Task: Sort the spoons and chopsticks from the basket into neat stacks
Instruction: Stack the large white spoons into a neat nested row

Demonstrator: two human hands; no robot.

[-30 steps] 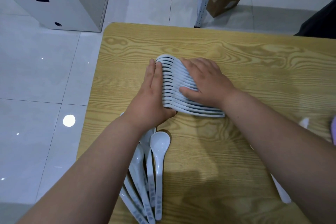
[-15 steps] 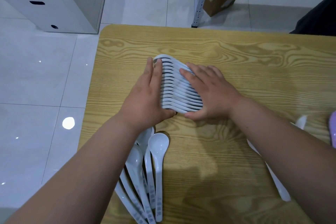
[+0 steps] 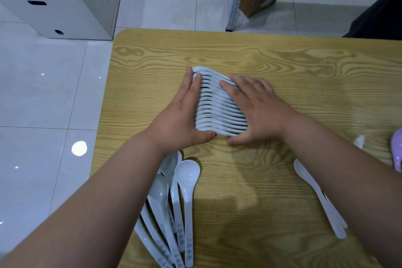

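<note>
At the centre of the counter (image 3: 304,67), a nested row of white spoons (image 3: 217,111) is pressed between both hands. The left hand (image 3: 180,119) is held flat, fingers straight, against its left side; the right hand (image 3: 258,106), fingers extended, against its right side.

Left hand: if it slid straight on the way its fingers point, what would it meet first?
Nothing much: the left hand lies flat against the spoon stack, fingers pointing away across the table. Ahead lies only bare wood up to the far edge, though it might graze the stack's farthest spoon.
</note>
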